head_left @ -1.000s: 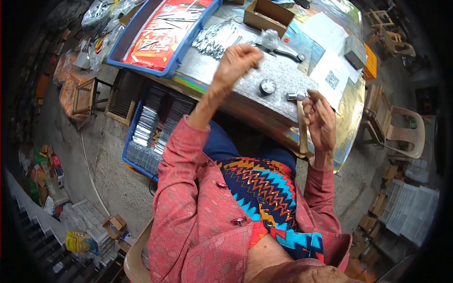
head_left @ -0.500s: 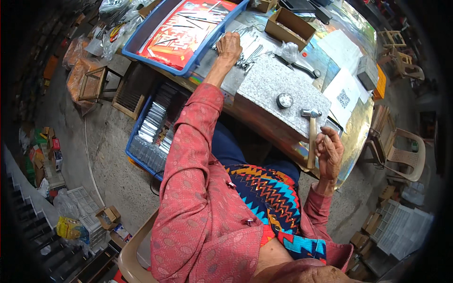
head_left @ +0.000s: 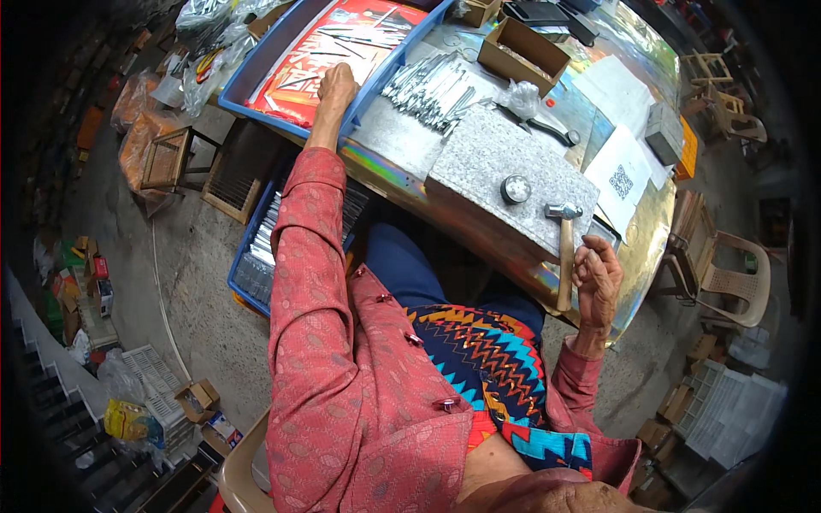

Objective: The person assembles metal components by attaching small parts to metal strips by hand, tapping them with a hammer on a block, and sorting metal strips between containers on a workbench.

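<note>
A: Where are the hands?

B: The left hand (head_left: 338,83), knuckles up and fingers curled in, is over a blue rectangular plastic tray (head_left: 265,118) with a red-and-white printed lining (head_left: 295,96). I can't tell whether it grips anything. The right hand (head_left: 597,272) is loosely curled just beside a steel-headed hammer with a pale wooden handle (head_left: 565,256); whether something small sits between its fingers, I can't tell.

A: What's in the tray?

B: Slim silvery and dark sticks (head_left: 327,54), scattered across the lining; the raised walls probably keep them from straying. Similar slender silvery pieces (head_left: 432,90) lie heaped beside it on the grey-topped desk (head_left: 376,137), seemingly for easy reach.

A: And the hammer?

B: Its head rests on a speckled grey stone block (head_left: 479,158), handle jutting past the near edge, presumably convenient to grab. A round, dark-rimmed container (head_left: 515,189) stands left of it.
</note>
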A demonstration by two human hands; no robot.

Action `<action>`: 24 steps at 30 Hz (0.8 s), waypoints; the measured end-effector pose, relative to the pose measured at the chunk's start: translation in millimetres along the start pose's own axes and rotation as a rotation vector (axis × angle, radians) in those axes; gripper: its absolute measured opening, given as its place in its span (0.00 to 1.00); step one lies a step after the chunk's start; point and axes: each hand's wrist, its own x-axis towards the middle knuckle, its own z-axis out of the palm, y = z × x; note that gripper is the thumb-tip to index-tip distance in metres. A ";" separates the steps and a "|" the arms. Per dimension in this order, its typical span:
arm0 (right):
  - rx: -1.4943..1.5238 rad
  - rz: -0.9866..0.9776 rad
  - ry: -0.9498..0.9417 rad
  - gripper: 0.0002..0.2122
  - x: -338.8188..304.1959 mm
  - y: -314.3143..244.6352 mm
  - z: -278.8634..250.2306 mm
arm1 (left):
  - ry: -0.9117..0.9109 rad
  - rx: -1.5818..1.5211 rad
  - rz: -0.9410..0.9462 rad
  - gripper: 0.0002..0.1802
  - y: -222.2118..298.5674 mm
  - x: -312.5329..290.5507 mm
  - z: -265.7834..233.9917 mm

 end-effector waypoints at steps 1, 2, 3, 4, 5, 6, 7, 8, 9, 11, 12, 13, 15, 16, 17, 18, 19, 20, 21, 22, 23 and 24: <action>-0.001 -0.002 0.007 0.13 0.2 -0.1 -0.7 | -0.020 0.006 -0.009 0.11 0.4 0.0 2.0; -0.005 -0.002 0.006 0.13 0.3 0.0 -0.5 | -0.035 0.006 -0.015 0.12 -1.1 3.5 1.5; -0.009 -0.001 0.004 0.13 0.4 0.1 -0.2 | -0.036 0.007 -0.014 0.12 -2.7 3.9 3.3; -0.007 -0.001 0.004 0.13 0.3 -0.1 -0.3 | -0.032 0.023 0.011 0.13 -4.5 4.2 4.4; -0.002 0.001 0.003 0.13 -0.1 -0.1 -0.9 | -0.031 0.039 0.041 0.14 -2.6 4.2 4.2; 0.004 0.004 0.002 0.13 -0.3 0.1 -1.0 | -0.032 0.040 0.045 0.14 -1.7 4.2 2.7; 0.006 0.002 0.004 0.13 -0.1 0.9 -0.2 | -0.050 0.054 -0.002 0.15 -1.7 4.2 0.1; 0.005 0.004 0.006 0.13 -0.2 1.4 -1.0 | -0.072 0.066 -0.045 0.16 4.1 1.0 -3.0; 0.003 0.006 0.007 0.13 -0.6 1.5 -2.0 | -0.075 0.065 -0.040 0.16 8.6 -3.3 -6.7; 0.002 0.002 0.016 0.13 -2.9 1.2 -4.7 | -0.090 0.105 -0.082 0.18 12.9 -12.4 -13.3; 0.000 0.000 0.021 0.14 -4.3 1.3 -6.1 | -0.071 0.122 -0.089 0.19 11.1 -15.0 -14.4; 0.003 -0.001 0.025 0.14 -5.6 1.4 -8.2 | -0.072 0.124 -0.085 0.19 9.7 -18.3 -16.7; 0.002 -0.028 0.054 0.14 -8.8 1.4 -14.9 | -0.103 0.161 -0.085 0.20 10.5 -23.3 -18.1; -0.002 -0.043 0.066 0.14 -9.7 1.0 -19.5 | -0.110 0.170 -0.107 0.21 9.4 -20.3 -14.0; 0.004 -0.048 0.096 0.14 -12.1 0.7 -25.9 | -0.140 0.192 -0.092 0.22 12.7 -17.0 -10.4; -0.009 -0.054 0.132 0.14 -14.2 -0.8 -31.8 | -0.156 0.193 -0.067 0.22 8.8 -12.2 -5.7; -0.023 -0.062 0.174 0.14 -16.3 -2.4 -37.4 | -0.143 0.165 -0.050 0.22 5.0 -6.3 -1.7; -0.032 -0.057 0.186 0.14 -16.3 -6.2 -40.2 | -0.140 0.131 -0.034 0.24 -3.8 0.3 7.0; -0.050 -0.074 0.196 0.15 -13.7 -6.6 -43.5 | -0.135 0.095 -0.020 0.26 -15.9 7.9 15.9; -0.061 -0.073 0.179 0.14 -6.7 -5.3 -47.5 | -0.073 0.022 -0.001 0.27 -54.7 16.2 23.1; -0.053 -0.095 0.155 0.14 1.3 -3.8 -48.8 | -0.015 -0.052 0.020 0.30 -86.6 22.3 29.9; -0.063 -0.108 0.200 0.13 1.9 2.2 -63.7 | -0.073 0.114 0.093 0.29 -67.9 28.3 31.2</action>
